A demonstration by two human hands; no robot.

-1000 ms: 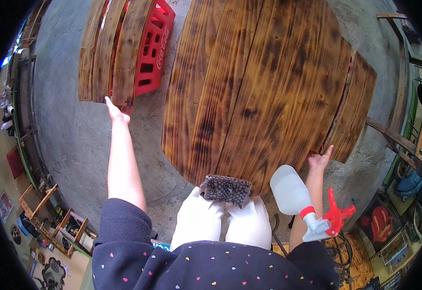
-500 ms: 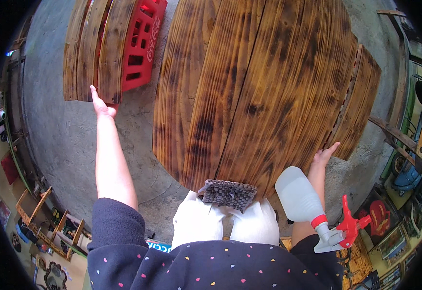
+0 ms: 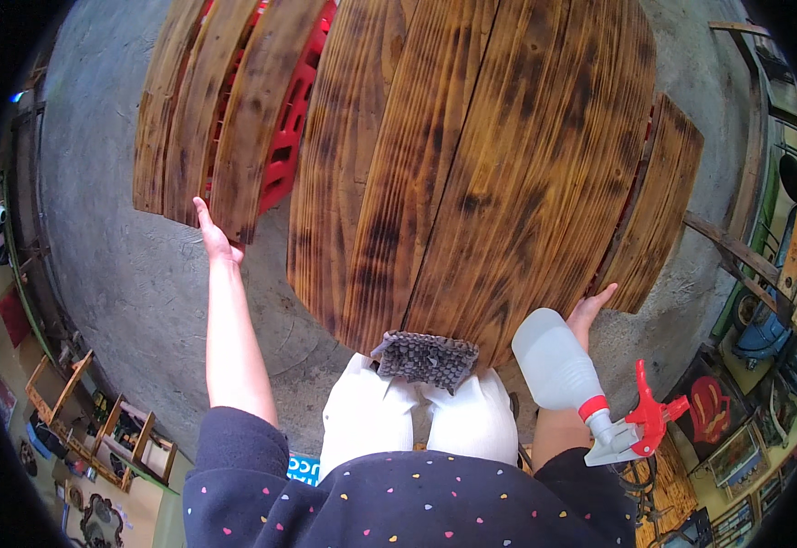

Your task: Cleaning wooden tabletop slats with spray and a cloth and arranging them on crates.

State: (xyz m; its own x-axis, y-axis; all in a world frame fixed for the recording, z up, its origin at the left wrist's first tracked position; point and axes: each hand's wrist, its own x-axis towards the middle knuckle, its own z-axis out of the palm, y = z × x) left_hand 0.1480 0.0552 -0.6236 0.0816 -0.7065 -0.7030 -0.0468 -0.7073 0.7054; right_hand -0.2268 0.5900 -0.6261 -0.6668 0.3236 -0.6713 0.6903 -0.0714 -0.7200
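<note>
Head view: positioning, apparently
Left hand [image 3: 221, 245]: grips left bench [image 3: 199, 119]
Right hand [image 3: 589, 310]: at right bench [image 3: 659, 196]; closure unclear
Next: likely even guidance

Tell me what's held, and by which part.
The left hand appears to hold the slatted wooden seat by its near end, thumb on top. The right hand is at the near end of the other seat; its hold can't be told.

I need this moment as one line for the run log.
left hand: holds left bench, near end | right hand: at right bench, near end | wooden tabletop: between benches
</note>
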